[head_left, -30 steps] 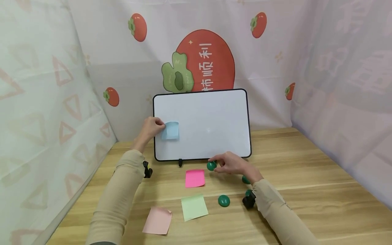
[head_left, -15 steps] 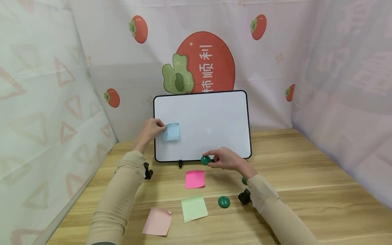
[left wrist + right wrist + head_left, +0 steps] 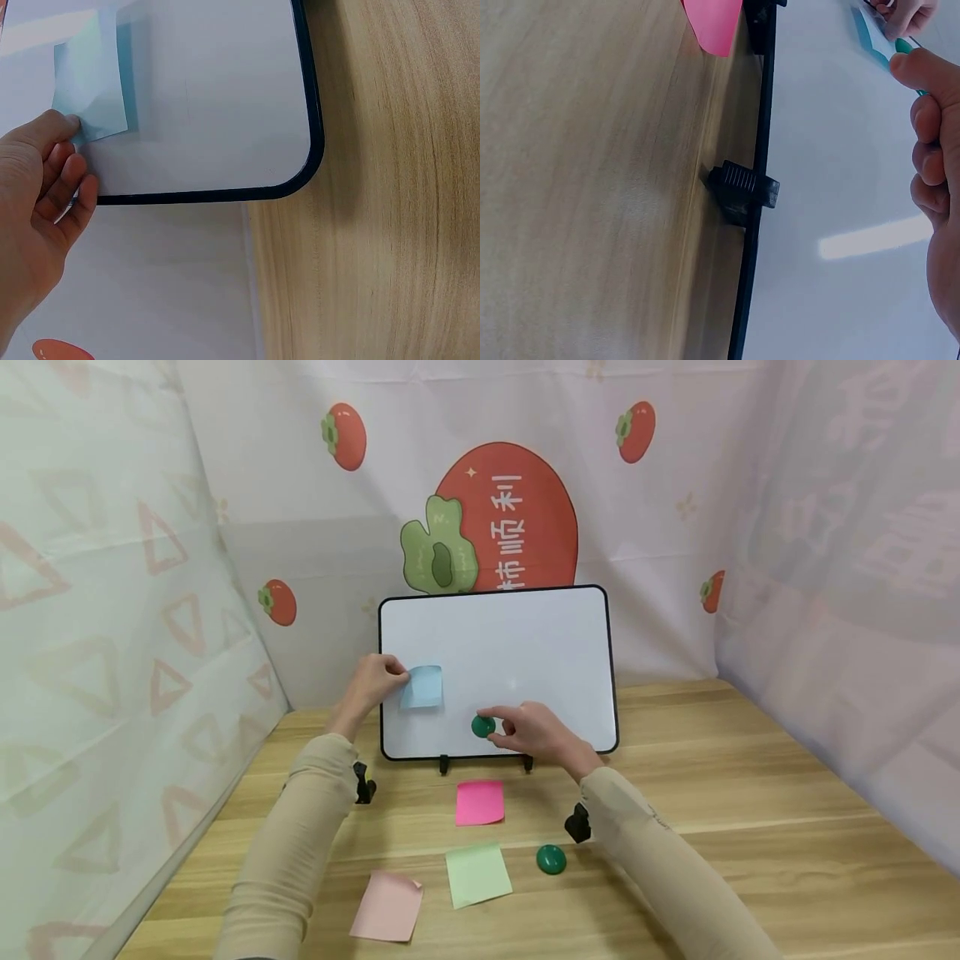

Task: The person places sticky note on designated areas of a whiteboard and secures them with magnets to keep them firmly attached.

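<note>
My left hand [image 3: 372, 683] pinches the left edge of a light blue sticky note [image 3: 424, 687] at the left part of a whiteboard [image 3: 525, 643]. In the left wrist view the note [image 3: 94, 82] casts a shadow on the board, and thumb and finger grip its corner. With thumb and index finger my right hand [image 3: 536, 729] holds a round green magnet [image 3: 483, 726] in front of the board's lower middle, right of and below the note. In the right wrist view most of the magnet [image 3: 904, 46] hides behind the thumb.
A bright pink note [image 3: 480, 802], a pale green note [image 3: 478, 875] and a light pink note [image 3: 387, 907] lie on the wooden table [image 3: 750, 827]. Another green magnet [image 3: 551, 859] lies beside the green note. Black feet [image 3: 739, 191] hold the board's lower edge.
My right hand has lifted the green magnet from near the table and moved it up and left across the board's lower part. The left hand stays at the blue note.
</note>
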Available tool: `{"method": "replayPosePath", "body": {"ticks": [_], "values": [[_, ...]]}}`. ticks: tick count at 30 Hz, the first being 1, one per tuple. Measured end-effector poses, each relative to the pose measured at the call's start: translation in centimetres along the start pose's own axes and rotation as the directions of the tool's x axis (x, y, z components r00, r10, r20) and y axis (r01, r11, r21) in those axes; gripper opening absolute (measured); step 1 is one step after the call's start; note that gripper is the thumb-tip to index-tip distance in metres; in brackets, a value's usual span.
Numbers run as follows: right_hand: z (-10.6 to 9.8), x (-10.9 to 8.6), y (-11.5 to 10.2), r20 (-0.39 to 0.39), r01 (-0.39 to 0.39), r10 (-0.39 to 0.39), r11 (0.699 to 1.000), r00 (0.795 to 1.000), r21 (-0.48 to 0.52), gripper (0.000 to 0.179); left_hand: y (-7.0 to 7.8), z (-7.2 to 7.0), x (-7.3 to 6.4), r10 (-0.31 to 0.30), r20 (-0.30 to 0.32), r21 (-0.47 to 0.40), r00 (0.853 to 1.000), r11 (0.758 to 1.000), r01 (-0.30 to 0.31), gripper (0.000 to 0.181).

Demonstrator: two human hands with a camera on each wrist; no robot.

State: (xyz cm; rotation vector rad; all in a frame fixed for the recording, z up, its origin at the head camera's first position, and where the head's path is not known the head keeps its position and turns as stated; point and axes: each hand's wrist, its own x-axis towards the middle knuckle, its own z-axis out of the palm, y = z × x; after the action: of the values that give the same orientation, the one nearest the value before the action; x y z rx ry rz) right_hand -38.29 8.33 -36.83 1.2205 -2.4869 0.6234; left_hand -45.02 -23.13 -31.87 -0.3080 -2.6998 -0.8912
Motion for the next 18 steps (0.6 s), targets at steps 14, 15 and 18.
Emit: {"method": "replayPosePath", "body": {"ticks": [14,15,18], "values": [[0.6,3.9,0.0,-0.152,0.063,-0.096,0.976,0.984,-0.208,0.039,0.2,0.5,0.2,0.010,-0.011,-0.012,1.000,1.000,-0.010,0.018],[0.7,4.3,-0.1,-0.156,0.065,-0.102,0.973,0.983,-0.223,0.039,0.3,0.5,0.2,0.006,-0.011,-0.016,1.000,1.000,-0.006,0.018],[1.1,5.4,-0.2,-0.173,0.075,-0.126,0.958,0.977,-0.275,0.038,0.3,0.7,0.3,0.001,-0.015,-0.014,1.000,1.000,-0.001,0.017]]}}
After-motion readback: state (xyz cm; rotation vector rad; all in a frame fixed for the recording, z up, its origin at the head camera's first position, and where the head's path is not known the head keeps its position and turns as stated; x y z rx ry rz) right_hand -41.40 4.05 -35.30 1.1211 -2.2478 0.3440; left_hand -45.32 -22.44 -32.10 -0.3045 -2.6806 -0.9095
